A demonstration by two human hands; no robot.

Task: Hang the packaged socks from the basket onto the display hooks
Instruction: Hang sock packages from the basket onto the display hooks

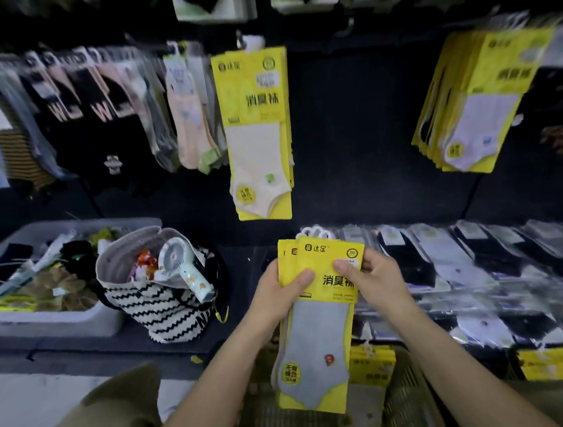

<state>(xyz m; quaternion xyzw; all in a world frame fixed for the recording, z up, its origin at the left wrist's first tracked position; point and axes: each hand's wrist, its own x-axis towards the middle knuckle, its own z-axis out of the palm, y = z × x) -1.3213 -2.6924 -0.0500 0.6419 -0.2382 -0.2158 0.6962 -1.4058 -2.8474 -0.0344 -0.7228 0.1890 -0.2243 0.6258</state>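
Both hands hold a small stack of yellow sock packs (320, 314) upright over the green wire basket (410, 401), which sits at the bottom of the view between the forearms. The left hand (279, 290) is clamped on the stack's left edge, thumb pressed flat on the yellow card front. The right hand (374, 273) grips the upper right corner, thumb on the front just beside the printed characters, fingers wrapped behind. The front pack shows a grey ankle sock with a small red motif; white plastic hanger tabs (315, 232) stick up above the stack's top edge.

More yellow packs (372, 362) lie in the basket, just right of the held stack's lower half. Straight above the stack, a bunch of matching yellow packs with cream socks (256, 135) hangs from a display hook (239, 38) on the dark wall panel. Up and to the right of the stack hangs another, tilted yellow bunch (475, 99). Right of the stack, flat rows of clear-wrapped dark and white socks (476, 259) cover the shelf.

Left of the stack stands a zigzag-patterned tote bag (167, 308) with a white handheld fan (185, 266) poking out, and further left a grey plastic bin (47, 319) of mixed goods. Far above and left, assorted socks (76, 107) hang in a row
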